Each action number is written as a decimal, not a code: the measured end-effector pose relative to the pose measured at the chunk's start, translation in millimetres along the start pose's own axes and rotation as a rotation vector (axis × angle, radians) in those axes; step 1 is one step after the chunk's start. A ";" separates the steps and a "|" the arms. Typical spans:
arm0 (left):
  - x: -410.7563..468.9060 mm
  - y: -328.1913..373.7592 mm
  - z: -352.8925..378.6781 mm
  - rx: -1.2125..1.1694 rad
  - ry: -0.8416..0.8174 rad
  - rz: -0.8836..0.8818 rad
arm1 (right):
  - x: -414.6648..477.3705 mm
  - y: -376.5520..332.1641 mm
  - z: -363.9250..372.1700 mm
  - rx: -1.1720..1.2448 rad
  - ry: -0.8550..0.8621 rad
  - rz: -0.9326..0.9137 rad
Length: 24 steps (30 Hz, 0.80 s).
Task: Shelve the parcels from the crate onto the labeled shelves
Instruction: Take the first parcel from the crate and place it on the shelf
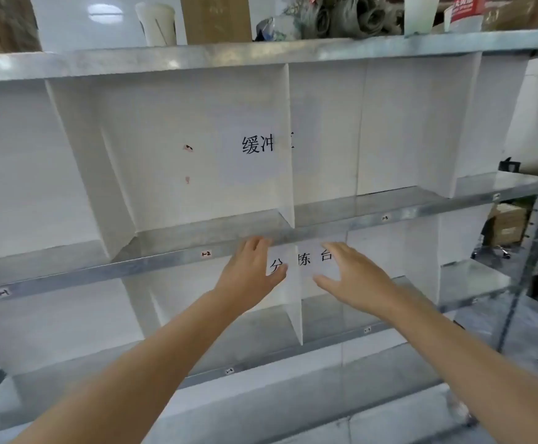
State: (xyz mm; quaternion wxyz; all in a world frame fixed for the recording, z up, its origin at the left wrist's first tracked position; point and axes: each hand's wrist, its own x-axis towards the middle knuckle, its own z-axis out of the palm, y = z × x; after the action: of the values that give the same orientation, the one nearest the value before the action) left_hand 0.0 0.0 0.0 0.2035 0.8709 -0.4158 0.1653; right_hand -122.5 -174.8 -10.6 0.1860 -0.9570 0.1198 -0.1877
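A metal shelving unit (pixel 165 267) fills the view, split by white divider panels (pixel 288 174) into compartments. Small labels (pixel 206 254) are stuck on the shelf edges. Both arms reach forward at the middle shelf level. My left hand (pixel 251 270) is held out with relaxed fingers and holds nothing, just below the middle shelf edge. My right hand (pixel 354 277) is spread with straight fingers, also holding nothing, beside the white divider (pixel 294 302) of the lower row. Printed characters show on the back panels. No parcel or crate is in view.
The top shelf (pixel 261 52) carries a white cup (pixel 157 24), a brown cardboard box (pixel 216 17), grey artificial flowers (pixel 351 17) and more cups. To the right, beyond the upright post (pixel 536 225), stand a cardboard box (pixel 507 225) and dark items.
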 end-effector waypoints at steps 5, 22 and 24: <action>31.5 53.7 40.7 -0.155 -0.022 0.200 | -36.8 49.5 -44.8 -0.115 0.032 0.178; 50.9 328.4 154.2 -0.448 -0.232 0.688 | -218.3 181.6 -161.1 -0.178 0.209 0.704; 54.9 371.8 157.1 -0.448 -0.253 0.735 | -244.7 204.6 -178.7 -0.157 0.285 0.767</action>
State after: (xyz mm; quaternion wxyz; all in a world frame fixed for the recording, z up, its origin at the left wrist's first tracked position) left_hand -242.7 -325.8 -29.8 0.2624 0.6132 -0.7447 0.0247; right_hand -447.7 -341.7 -15.8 0.1505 -0.8188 0.5059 -0.2257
